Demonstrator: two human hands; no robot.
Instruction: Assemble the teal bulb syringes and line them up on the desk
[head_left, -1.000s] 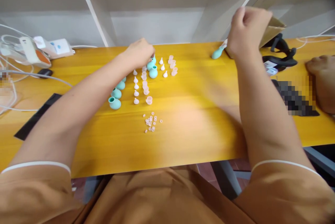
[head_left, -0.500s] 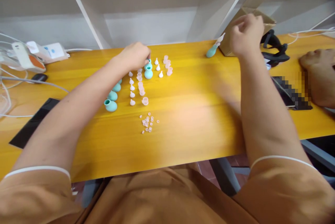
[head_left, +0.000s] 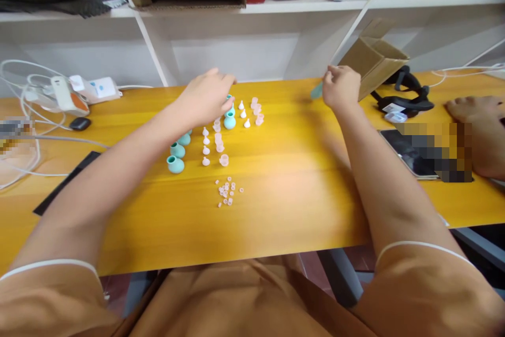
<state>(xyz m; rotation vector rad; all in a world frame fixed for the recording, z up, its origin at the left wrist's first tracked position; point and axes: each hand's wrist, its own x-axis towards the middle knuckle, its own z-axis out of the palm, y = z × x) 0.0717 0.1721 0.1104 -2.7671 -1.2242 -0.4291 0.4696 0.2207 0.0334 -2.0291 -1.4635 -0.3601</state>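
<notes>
Cardboard box (head_left: 373,63) just beside right hand (head_left: 341,87), fingers clenched on teal bulb (head_left: 315,91); left-hand grip unclear.

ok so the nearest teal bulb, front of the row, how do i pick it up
Pinch the nearest teal bulb across its round belly, coming from above. It stands upright with its open mouth on top, and its right side is clear; the next bulb sits just behind it.

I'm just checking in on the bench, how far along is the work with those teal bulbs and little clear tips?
Done: one teal piece, partly hidden, sits by the box under the right hand. In hand: the left hand is over the far bulbs. Left: near bulbs, tips, caps and small rings lie loose on the table.
</notes>
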